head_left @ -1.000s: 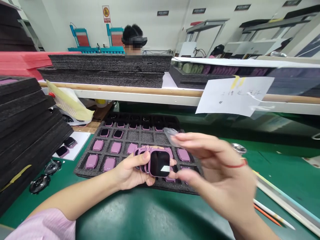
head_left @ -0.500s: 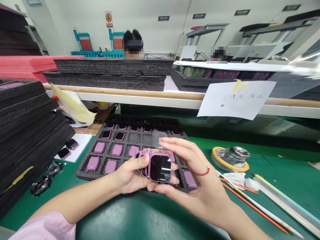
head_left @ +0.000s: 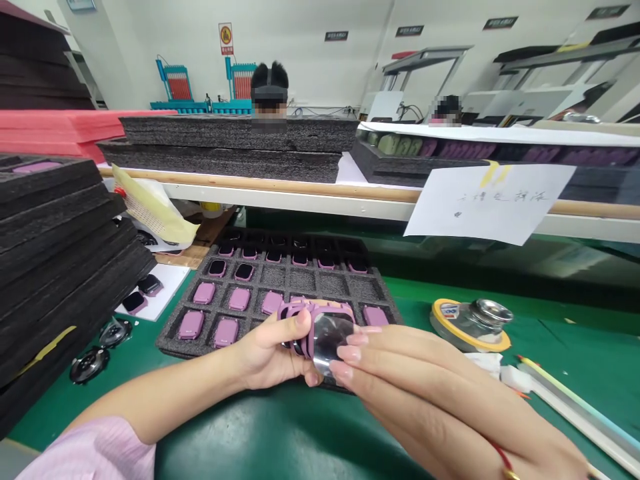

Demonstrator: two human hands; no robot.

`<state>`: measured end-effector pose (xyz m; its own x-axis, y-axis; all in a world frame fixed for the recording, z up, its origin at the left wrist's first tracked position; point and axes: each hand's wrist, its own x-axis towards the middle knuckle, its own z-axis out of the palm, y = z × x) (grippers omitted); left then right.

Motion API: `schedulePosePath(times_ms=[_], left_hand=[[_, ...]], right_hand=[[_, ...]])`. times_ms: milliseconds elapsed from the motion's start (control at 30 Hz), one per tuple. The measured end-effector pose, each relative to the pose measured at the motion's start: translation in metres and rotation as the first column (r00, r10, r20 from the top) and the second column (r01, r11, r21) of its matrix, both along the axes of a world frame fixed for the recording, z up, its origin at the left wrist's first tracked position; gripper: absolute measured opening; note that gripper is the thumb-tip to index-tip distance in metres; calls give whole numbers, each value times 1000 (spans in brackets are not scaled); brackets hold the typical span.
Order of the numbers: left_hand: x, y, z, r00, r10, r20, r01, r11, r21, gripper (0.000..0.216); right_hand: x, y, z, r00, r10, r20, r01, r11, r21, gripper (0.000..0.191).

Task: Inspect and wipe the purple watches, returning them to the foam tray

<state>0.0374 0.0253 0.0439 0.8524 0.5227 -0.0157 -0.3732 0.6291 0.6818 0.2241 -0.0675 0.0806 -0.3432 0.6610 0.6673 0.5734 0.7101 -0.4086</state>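
My left hand (head_left: 270, 350) is closed around a small stack of purple smartwatches, its thumb on top. The front smartwatch (head_left: 330, 340) faces me, and its screen looks grey and glossy, as if a clear film lies over it. My right hand (head_left: 430, 383) comes in from the right with fingers stretched and side by side. Its fingertips touch the right part of that screen; the thumb is hidden. Behind both hands lies a black foam tray (head_left: 273, 275). Purple watch cases (head_left: 240, 299) and black-screened watches (head_left: 244, 271) sit in its pockets.
To the left rise stacked foam trays (head_left: 55, 227), with loose watch parts (head_left: 90, 363) and a white sheet (head_left: 173, 283) nearby. On the right are a tape roll (head_left: 440, 323), a metal-capped jar (head_left: 487, 317) and a white stick-like tool (head_left: 560, 407). A shelf edge (head_left: 300, 193) crosses behind.
My right hand has turned and come down, bringing its fingertips from above the tray onto the front watch. The screen has gone from black to grey and shiny. The camera view has shifted slightly.
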Motion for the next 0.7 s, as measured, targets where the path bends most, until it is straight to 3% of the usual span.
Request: schedulePosePath(times_ms=[100,167,267,367,433,600,700], left_hand=[[1,-2,2,1000,23,11,-23,999,-28,51],[3,-4,3,999,42,1,-42,999,-30,48],[6,-7,3,994,91,-68,-92,996,-8,49],[7,-8,2,986,137,-96,-146,985,-96,50],[6,-7,3,988,137,-76,-147,978,-149,47],[4,-3,5,1000,-3,-15,2,995,-98,57],[3,-4,3,1000,-3,-8,2,994,-110,58]], right_hand=[[-5,12,0,998,-26,59,15,984,175,56],[-9,19,-1,995,-76,69,59,974,219,56],[-15,24,-4,989,-139,43,134,986,100,60],[-14,26,-5,989,-124,-75,124,992,-10,49],[-12,26,-4,986,-99,-131,96,995,-34,48],[-8,30,-3,990,-62,-125,56,997,-47,49],[-7,31,-5,994,-55,-97,54,998,-19,49]])
